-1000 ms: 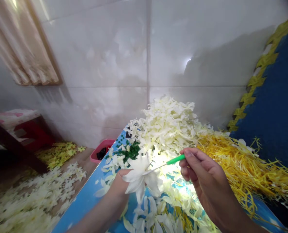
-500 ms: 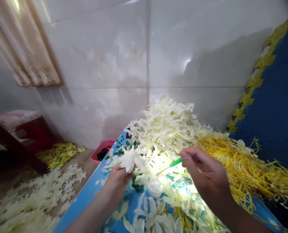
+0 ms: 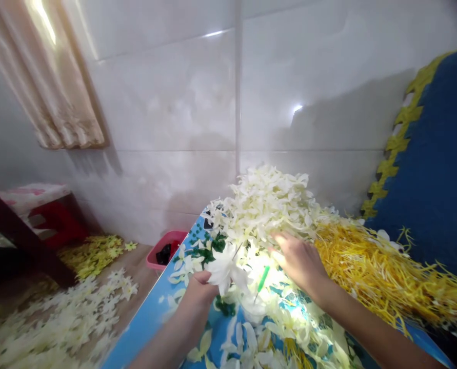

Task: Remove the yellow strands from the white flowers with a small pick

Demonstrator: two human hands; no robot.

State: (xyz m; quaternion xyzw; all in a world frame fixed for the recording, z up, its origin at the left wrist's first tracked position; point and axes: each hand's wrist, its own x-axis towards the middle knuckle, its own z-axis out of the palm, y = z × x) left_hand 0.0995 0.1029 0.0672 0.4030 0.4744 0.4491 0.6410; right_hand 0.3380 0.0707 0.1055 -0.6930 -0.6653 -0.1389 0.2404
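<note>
white flower (image 3: 228, 270) above blue table (image 3: 147, 320), held in closed left hand (image 3: 201, 294). green-handled tool (image 3: 264, 278) tilted, tip down, between the hands. right hand (image 3: 299, 259) half open, thumb and fingers apart, at petal pile (image 3: 270, 197). yellow strands (image 3: 370, 266) right of pile.

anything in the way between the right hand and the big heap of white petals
Nothing visible: the right hand has its fingertips at the near side of the heap of white petals. The green-handled tool is off to its left.
</note>
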